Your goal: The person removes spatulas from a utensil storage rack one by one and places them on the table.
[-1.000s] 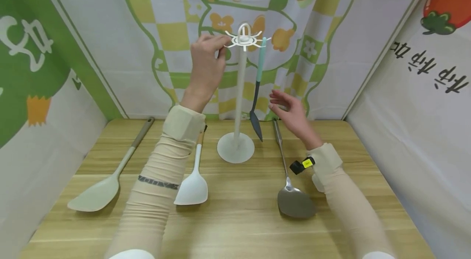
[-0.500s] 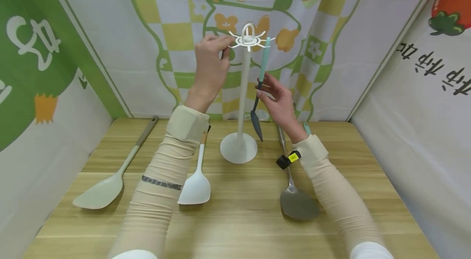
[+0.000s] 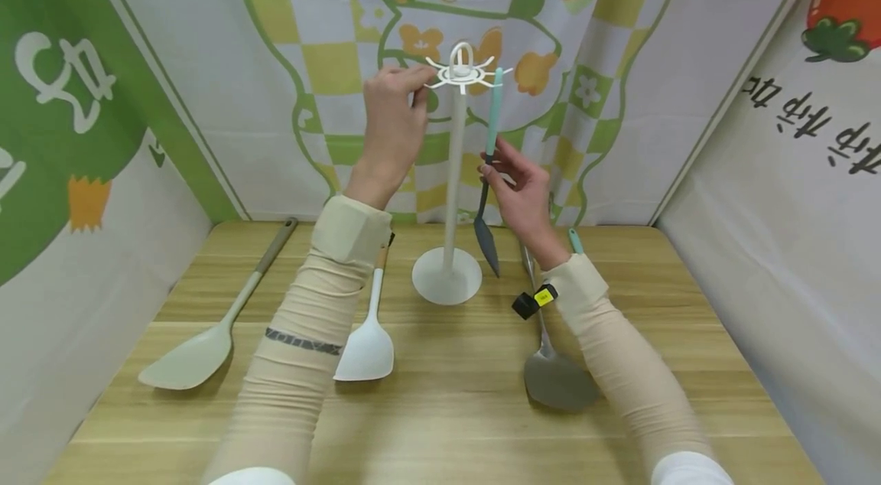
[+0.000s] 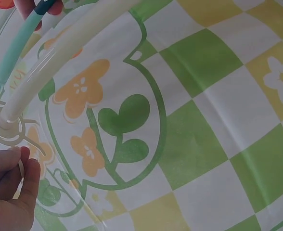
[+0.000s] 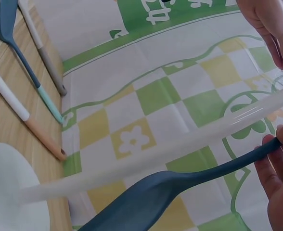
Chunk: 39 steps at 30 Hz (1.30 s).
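Note:
A white rack stand (image 3: pixel 453 179) with a round base and a ring of hooks (image 3: pixel 463 75) rises at the table's back. My left hand (image 3: pixel 394 125) pinches a hook on the ring's left side; the left wrist view shows its fingers (image 4: pixel 30 178) at that hook. From a right-side hook hangs a spatula (image 3: pixel 494 114) with a teal handle and dark blue head. My right hand (image 3: pixel 521 183) grips its dark shaft just below the handle. The right wrist view shows the spatula's head (image 5: pixel 141 199) slanting beside the post, its lower end cut off by the frame.
On the wooden table lie a sage-green spatula (image 3: pixel 193 355), a white spatula (image 3: pixel 368 351) and a steel turner (image 3: pixel 557 382). Another dark blue spatula (image 5: pixel 23 60) lies among those at left. A teal handle end (image 3: pixel 575 240) shows behind my right wrist. Printed curtains surround the table.
My right hand has moved left from beside the hanging spatula and taken its shaft. The spatula's lower end has since swung slightly right. My left hand stays at the hook.

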### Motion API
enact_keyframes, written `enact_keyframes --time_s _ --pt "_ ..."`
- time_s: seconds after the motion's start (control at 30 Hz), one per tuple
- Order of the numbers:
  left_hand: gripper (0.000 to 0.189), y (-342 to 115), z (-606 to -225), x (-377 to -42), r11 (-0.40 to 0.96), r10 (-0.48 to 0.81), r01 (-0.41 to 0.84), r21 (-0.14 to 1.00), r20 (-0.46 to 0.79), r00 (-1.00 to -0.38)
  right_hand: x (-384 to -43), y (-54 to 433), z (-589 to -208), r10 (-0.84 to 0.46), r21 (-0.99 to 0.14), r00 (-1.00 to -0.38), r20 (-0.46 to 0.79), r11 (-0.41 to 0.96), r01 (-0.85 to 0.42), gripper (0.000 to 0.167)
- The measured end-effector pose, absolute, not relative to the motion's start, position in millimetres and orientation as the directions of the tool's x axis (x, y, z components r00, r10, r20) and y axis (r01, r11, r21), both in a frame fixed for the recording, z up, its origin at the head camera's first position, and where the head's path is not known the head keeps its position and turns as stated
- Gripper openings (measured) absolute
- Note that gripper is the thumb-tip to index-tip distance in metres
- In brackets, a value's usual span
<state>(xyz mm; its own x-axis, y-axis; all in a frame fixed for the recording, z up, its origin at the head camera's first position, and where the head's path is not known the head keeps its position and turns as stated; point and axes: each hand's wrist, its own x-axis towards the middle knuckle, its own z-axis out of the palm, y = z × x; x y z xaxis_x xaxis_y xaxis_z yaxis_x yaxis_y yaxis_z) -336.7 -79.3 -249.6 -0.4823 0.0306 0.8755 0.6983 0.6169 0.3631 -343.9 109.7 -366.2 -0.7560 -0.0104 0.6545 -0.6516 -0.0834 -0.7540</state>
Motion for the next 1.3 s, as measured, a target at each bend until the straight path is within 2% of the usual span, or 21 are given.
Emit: enact_keyframes --time_s 0.53,0.9,1.03,1.3 --pt "0.021 -80.5 -248.1 -335.3 0.634 0.033 0.655 0.413 0.831 -0.556 -344.6 117.8 -361.1 -0.023 -0.734 -0.734 0.678 -0.054 -0.677 0.043" --pt "0.022 -79.5 -248.5 -334.7 0.635 0.043 0.675 0.376 0.855 -0.517 -325.3 120.0 -342.5 -0.026 -0.752 -0.752 0.659 -0.051 -0.657 0.045" --pt "0.023 -79.6 -248.1 -334.5 0.634 0.046 0.675 0.377 0.853 -0.520 -320.2 120.4 -339.4 -0.021 -0.752 -0.751 0.659 -0.044 -0.658 0.044" --pt "0.025 -80.2 -246.9 -332.8 0.649 0.050 0.658 0.383 0.841 -0.539 -340.1 127.7 -358.5 -0.005 -0.746 -0.746 0.666 -0.028 -0.666 0.046"
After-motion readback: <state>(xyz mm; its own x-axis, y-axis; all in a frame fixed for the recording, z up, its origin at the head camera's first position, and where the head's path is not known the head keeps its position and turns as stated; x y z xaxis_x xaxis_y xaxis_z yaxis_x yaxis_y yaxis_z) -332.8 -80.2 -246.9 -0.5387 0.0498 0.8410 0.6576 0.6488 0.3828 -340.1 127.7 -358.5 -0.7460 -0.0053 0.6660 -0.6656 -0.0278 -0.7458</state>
